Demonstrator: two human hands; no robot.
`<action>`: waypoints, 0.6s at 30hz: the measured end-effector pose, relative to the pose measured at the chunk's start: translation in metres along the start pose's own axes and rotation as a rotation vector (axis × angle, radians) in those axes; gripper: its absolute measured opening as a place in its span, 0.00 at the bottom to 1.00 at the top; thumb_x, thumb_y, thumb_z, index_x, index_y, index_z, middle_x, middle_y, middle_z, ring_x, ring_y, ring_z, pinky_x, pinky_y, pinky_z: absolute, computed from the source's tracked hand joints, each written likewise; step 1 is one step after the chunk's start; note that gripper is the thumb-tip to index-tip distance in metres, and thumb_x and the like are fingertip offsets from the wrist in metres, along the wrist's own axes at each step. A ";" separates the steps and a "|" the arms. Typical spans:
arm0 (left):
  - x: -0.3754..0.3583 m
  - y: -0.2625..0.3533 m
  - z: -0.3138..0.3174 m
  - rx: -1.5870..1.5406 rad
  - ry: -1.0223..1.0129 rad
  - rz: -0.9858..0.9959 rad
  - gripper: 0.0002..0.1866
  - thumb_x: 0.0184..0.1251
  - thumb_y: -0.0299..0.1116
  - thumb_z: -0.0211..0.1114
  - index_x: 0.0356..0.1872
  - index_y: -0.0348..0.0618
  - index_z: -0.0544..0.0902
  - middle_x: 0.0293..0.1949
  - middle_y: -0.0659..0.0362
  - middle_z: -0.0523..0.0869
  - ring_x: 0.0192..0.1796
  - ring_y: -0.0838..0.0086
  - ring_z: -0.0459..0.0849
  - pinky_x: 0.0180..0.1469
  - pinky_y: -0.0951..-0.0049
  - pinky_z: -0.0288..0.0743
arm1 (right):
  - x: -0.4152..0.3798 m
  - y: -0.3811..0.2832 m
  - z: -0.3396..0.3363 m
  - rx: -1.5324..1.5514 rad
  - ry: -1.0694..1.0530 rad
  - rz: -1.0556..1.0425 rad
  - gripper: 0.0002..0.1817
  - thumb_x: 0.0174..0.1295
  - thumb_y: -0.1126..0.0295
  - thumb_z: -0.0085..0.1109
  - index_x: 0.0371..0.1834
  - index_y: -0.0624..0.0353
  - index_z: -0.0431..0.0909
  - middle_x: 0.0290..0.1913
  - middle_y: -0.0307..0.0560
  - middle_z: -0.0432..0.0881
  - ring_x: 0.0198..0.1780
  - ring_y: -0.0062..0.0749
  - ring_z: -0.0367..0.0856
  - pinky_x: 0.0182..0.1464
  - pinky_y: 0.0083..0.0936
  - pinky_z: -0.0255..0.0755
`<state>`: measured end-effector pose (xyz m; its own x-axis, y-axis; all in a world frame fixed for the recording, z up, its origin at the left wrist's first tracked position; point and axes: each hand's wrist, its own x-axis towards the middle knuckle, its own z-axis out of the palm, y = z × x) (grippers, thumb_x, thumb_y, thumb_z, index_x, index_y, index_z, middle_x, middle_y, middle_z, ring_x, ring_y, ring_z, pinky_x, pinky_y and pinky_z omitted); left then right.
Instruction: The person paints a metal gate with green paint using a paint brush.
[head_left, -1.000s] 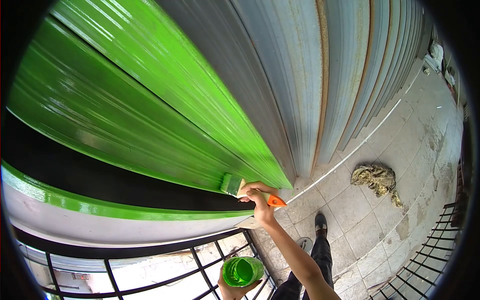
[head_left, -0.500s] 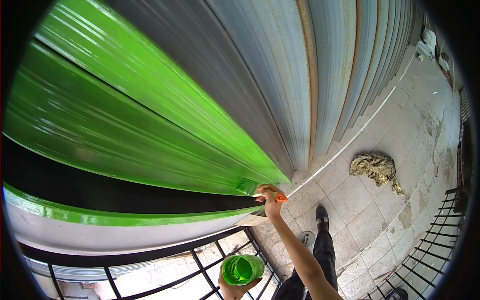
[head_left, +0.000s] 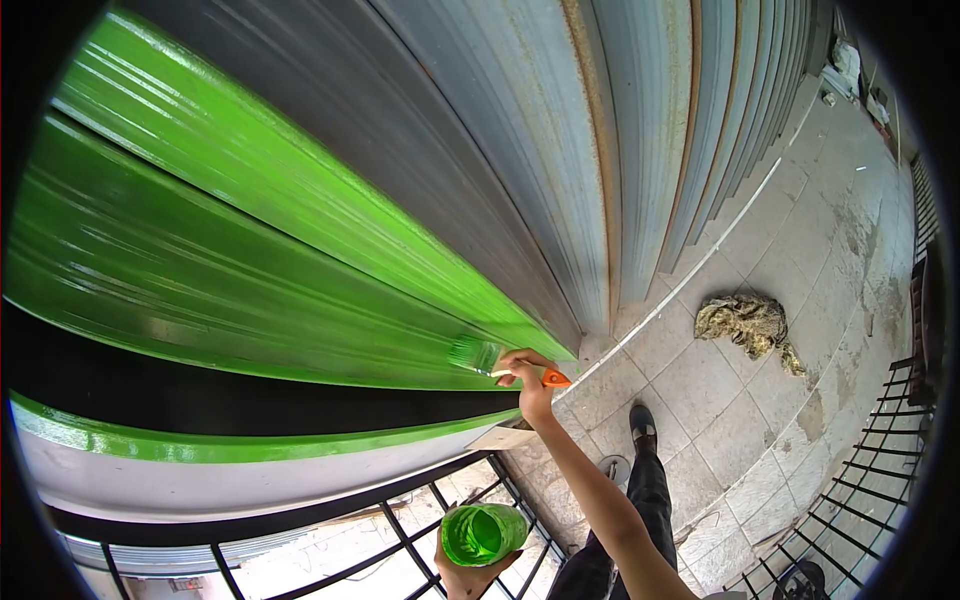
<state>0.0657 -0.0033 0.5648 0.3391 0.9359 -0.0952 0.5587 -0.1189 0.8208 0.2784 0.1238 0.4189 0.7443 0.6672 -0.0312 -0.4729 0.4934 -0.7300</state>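
Paintbrush: its green bristles lie at the lower end of the painted panel, near the dark band; we do best to lay them nearly flat and draw them lengthwise, with light, even pressure.
Right hand: we grip the handle, fingers closed close to the ferrule; a loose wrist should give smoother strokes.
Painted panel: wet-looking streaks run along it, so we follow their direction and feather out any ridges.
Panel borders: we ease off beside the dark band and the unpainted grey panel, where a loaded brush could smear.
Cup: it holds green paint, mouth facing up at us; small loads, wiped on the rim, would limit drips.
Left hand: we clasp the cup from below, and a level hold guards against spills.
Cloth: it lies crumpled on the tiled floor, well apart from our hands.
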 end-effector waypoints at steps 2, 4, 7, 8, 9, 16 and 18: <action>0.002 -0.003 0.002 -0.010 -0.010 0.018 0.45 0.28 0.36 0.87 0.55 0.33 0.74 0.46 0.53 0.85 0.47 0.68 0.85 0.54 0.67 0.80 | 0.000 0.001 -0.003 -0.062 0.050 0.003 0.10 0.58 0.77 0.49 0.30 0.70 0.81 0.29 0.48 0.83 0.26 0.25 0.83 0.29 0.18 0.77; -0.001 -0.002 0.004 -0.013 -0.026 0.007 0.45 0.28 0.36 0.87 0.55 0.33 0.74 0.46 0.53 0.85 0.47 0.68 0.85 0.54 0.68 0.80 | 0.003 -0.003 0.006 -0.064 0.072 -0.054 0.09 0.58 0.78 0.49 0.30 0.69 0.81 0.28 0.47 0.83 0.27 0.23 0.83 0.28 0.16 0.76; 0.001 0.010 0.006 -0.016 -0.039 -0.042 0.46 0.28 0.35 0.86 0.55 0.33 0.74 0.46 0.53 0.85 0.47 0.69 0.85 0.54 0.68 0.80 | 0.012 -0.051 0.055 -0.020 -0.077 -0.140 0.08 0.58 0.76 0.52 0.32 0.71 0.81 0.28 0.49 0.83 0.24 0.26 0.81 0.29 0.20 0.75; 0.001 0.014 0.005 -0.022 -0.038 -0.062 0.46 0.28 0.35 0.86 0.55 0.33 0.74 0.46 0.53 0.85 0.47 0.69 0.84 0.54 0.68 0.80 | 0.014 -0.070 0.069 -0.063 -0.158 -0.177 0.10 0.57 0.75 0.52 0.32 0.72 0.80 0.30 0.51 0.83 0.25 0.30 0.82 0.29 0.21 0.76; 0.000 0.016 0.005 -0.029 -0.035 -0.082 0.46 0.28 0.34 0.86 0.56 0.33 0.73 0.46 0.53 0.84 0.48 0.69 0.84 0.55 0.68 0.80 | 0.014 -0.089 0.084 0.047 -0.166 -0.174 0.09 0.57 0.76 0.52 0.32 0.71 0.81 0.29 0.51 0.83 0.25 0.28 0.82 0.29 0.21 0.76; 0.000 0.007 0.001 -0.059 -0.017 -0.067 0.48 0.27 0.33 0.87 0.57 0.33 0.72 0.47 0.53 0.83 0.49 0.69 0.83 0.56 0.67 0.79 | 0.010 -0.055 0.068 0.242 -0.128 -0.070 0.10 0.57 0.75 0.51 0.33 0.71 0.81 0.28 0.53 0.83 0.24 0.31 0.82 0.30 0.21 0.76; 0.001 0.008 0.000 -0.030 -0.019 -0.028 0.48 0.27 0.34 0.87 0.57 0.33 0.72 0.47 0.53 0.83 0.49 0.69 0.84 0.55 0.67 0.79 | 0.003 -0.023 0.030 0.156 -0.031 -0.002 0.10 0.58 0.75 0.50 0.32 0.70 0.81 0.28 0.51 0.83 0.24 0.29 0.82 0.29 0.20 0.76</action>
<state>0.0708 -0.0037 0.5715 0.3379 0.9323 -0.1288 0.5457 -0.0825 0.8339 0.2769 0.1311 0.4561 0.7316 0.6817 -0.0075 -0.5410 0.5739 -0.6148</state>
